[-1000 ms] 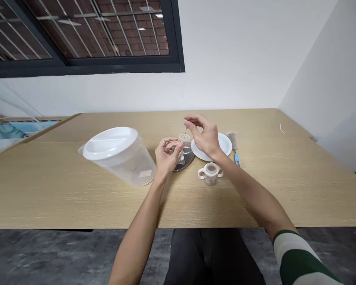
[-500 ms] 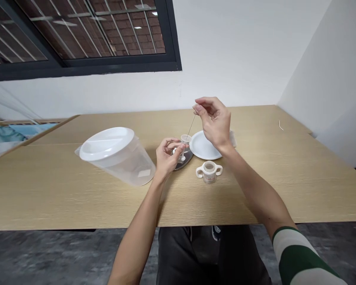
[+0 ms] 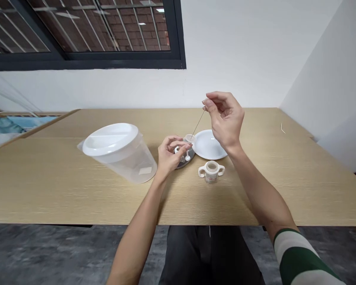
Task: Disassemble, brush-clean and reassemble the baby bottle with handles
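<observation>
My left hand [image 3: 172,156] is closed, its fingertips pinching a small translucent round piece [image 3: 190,138] with a wide rim. Above and to its right, my right hand [image 3: 227,118] pinches the top end of a thin rod [image 3: 198,122]. The rod slants down to the left, and its lower end meets the round piece; whether it goes inside I cannot tell. Beneath my left hand is a dark shiny dish [image 3: 181,165] with small white and clear parts [image 3: 187,156], partly covered by the fingers. A small clear cup [image 3: 211,172] with two white handles stands upright in front.
A white plate [image 3: 209,147] lies behind the cup, partly hidden by my right hand. On the left, a large translucent pitcher [image 3: 127,158] with a white lid stands close to my left forearm. A thin bent white piece [image 3: 282,128] lies at the far right of the wooden table [image 3: 62,190].
My right hand has moved up and to the right with the rod, which now slants more. My left hand keeps its hold on the round piece. The view has shifted slightly.
</observation>
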